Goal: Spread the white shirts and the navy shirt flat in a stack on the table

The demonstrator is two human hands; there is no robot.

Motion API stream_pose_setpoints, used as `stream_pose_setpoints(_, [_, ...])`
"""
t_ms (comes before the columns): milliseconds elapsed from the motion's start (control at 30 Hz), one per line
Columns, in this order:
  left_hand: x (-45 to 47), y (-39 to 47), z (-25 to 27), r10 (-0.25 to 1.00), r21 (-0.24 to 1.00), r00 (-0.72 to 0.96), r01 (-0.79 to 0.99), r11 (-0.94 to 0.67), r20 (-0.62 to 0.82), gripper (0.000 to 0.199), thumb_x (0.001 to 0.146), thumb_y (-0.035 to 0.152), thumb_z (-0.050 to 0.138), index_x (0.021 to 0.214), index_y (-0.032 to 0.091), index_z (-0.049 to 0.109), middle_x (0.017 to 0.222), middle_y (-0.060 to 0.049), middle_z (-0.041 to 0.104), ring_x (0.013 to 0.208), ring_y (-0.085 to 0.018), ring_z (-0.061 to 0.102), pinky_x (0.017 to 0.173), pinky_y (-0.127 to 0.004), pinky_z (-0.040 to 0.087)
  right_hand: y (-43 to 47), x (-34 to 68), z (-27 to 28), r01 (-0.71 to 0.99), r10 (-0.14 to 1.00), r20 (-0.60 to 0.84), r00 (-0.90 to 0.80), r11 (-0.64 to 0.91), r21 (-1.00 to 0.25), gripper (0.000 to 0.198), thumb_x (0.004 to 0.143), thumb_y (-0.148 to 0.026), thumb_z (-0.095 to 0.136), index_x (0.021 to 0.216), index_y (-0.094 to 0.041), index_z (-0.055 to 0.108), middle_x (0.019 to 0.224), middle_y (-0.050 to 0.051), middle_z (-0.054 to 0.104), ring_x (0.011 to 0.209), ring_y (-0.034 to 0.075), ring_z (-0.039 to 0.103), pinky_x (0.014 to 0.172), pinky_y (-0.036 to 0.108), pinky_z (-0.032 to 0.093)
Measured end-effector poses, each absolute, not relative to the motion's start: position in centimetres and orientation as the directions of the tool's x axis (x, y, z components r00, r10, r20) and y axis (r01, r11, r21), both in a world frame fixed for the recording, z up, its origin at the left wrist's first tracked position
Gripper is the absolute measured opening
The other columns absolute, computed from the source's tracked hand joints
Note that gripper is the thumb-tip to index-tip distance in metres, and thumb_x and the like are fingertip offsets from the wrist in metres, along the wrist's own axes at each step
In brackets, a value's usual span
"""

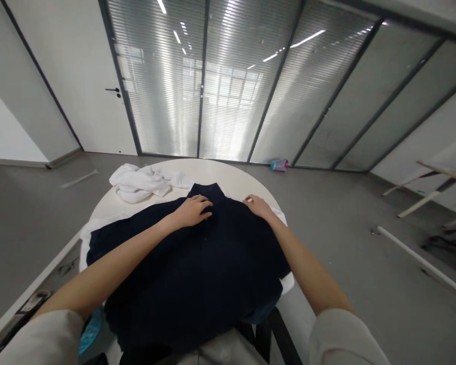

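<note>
A navy button-up shirt (213, 263) lies spread front side up, its collar pointing to the far side and its lower part hanging over the near edge toward my lap. My left hand (193, 210) rests on the shirt's chest just below the collar, palm down with the fingers apart. At the shoulder on the other side, my right hand (258, 207) has its fingers bent together on the shirt's upper edge. White cloth shows from under the shirt along both sides. A crumpled white garment (144, 182) lies at the table's far left.
The round white table (235, 175) stands before a glass partition (231, 91) with blinds. A small pink and blue container (279, 165) is on the floor beyond it. A blue basket (91, 329) sits low on the left, and a white bar (421, 261) lies right.
</note>
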State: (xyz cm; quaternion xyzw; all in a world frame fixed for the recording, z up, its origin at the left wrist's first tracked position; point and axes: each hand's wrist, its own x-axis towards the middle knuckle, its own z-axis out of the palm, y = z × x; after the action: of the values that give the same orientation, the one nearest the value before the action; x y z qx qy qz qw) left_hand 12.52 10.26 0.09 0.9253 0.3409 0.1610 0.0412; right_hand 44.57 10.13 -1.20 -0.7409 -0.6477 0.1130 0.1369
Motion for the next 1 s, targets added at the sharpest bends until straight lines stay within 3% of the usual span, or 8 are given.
stream_pose_setpoints(100, [18.2,12.2,-0.9,0.593,0.236,0.775,0.547,-0.803,0.220,0.039,0.097,0.037,0.050,0.131,0.022,0.061,0.138,-0.014,0.056,0.130,-0.035,0.050,0.104,-0.049,0.043,4.3,51.0,-2.2,0.879,0.966,0.087,0.243,-0.181,-0.441,0.025,0.092,-0.041,0.056,0.097,-0.020,0.069,0.097,0.008,0.073,0.088,0.021,0.066,0.082,0.031,0.048])
stream_pose_setpoints(200, [21.9,14.5,-1.5,0.563,0.302,0.799,0.494,-0.815,0.212,0.036,0.097,0.027,0.046,0.126,0.018,0.064,0.128,-0.015,0.063,0.121,-0.030,0.057,0.105,-0.045,0.043,-2.0,55.5,-4.7,0.765,0.947,0.064,0.314,-0.212,-0.608,0.035,0.089,-0.050,0.053,0.085,-0.019,0.069,0.082,0.007,0.072,0.080,0.022,0.066,0.078,0.033,0.049])
stream_pose_setpoints(367, [26.4,17.3,-2.7,0.555,0.424,0.811,0.443,-0.790,0.186,0.036,0.095,0.032,0.047,0.115,0.011,0.070,0.114,-0.016,0.068,0.102,-0.025,0.066,0.094,-0.035,0.049,-9.2,56.0,-9.7,0.350,0.914,-0.093,0.394,-0.243,-0.905,0.058,0.074,-0.071,0.061,0.099,-0.020,0.066,0.092,0.008,0.072,0.083,0.023,0.068,0.074,0.036,0.054])
stream_pose_setpoints(500, [28.6,18.1,-3.8,0.509,0.475,0.851,0.397,-0.785,0.130,0.037,0.091,0.046,0.054,0.100,0.017,0.075,0.097,-0.010,0.072,0.089,-0.022,0.068,0.080,-0.028,0.051,-12.2,53.7,-11.9,0.085,0.948,-0.163,0.274,-0.193,-0.977,0.062,0.074,-0.076,0.062,0.108,-0.024,0.063,0.103,0.008,0.072,0.096,0.024,0.069,0.083,0.039,0.054])
stream_pose_setpoints(600, [29.1,18.4,-4.5,0.521,0.497,0.842,0.396,-0.772,0.138,0.035,0.084,0.048,0.062,0.096,0.017,0.074,0.099,-0.010,0.071,0.088,-0.022,0.067,0.080,-0.029,0.051,-13.2,52.5,-12.1,-0.034,0.952,-0.156,0.263,-0.153,-0.988,0.059,0.075,-0.076,0.063,0.105,-0.025,0.062,0.101,0.006,0.071,0.093,0.023,0.069,0.084,0.038,0.053])
stream_pose_setpoints(700, [29.0,18.5,-5.2,0.571,0.517,0.805,0.425,-0.743,0.160,0.030,0.084,0.046,0.062,0.090,0.017,0.070,0.100,-0.009,0.070,0.090,-0.022,0.065,0.082,-0.032,0.050,-13.1,51.8,-11.2,-0.035,0.922,-0.134,0.362,-0.131,-0.991,0.057,0.076,-0.078,0.059,0.092,-0.024,0.062,0.090,0.005,0.071,0.082,0.021,0.068,0.076,0.035,0.053])
stream_pose_setpoints(800, [28.9,18.1,-5.9,0.623,0.532,0.761,0.457,-0.713,0.182,0.026,0.089,0.044,0.057,0.090,0.019,0.066,0.099,-0.007,0.070,0.091,-0.023,0.065,0.081,-0.034,0.049,-12.3,51.5,-9.4,0.079,0.872,-0.104,0.479,-0.160,-0.984,0.051,0.071,-0.072,0.068,0.080,-0.022,0.060,0.074,0.002,0.068,0.070,0.019,0.064,0.065,0.031,0.051])
stream_pose_setpoints(1000, [29.9,17.5,-5.7,0.683,0.581,0.645,0.425,-0.694,0.342,0.020,0.094,0.037,0.053,0.091,0.020,0.062,0.097,-0.007,0.067,0.092,-0.023,0.062,0.084,-0.037,0.050,-9.1,53.6,-5.4,0.292,0.752,0.183,0.633,-0.013,-0.956,0.040,0.073,-0.059,0.070,0.084,-0.021,0.059,0.070,0.001,0.067,0.065,0.017,0.062,0.058,0.027,0.047])
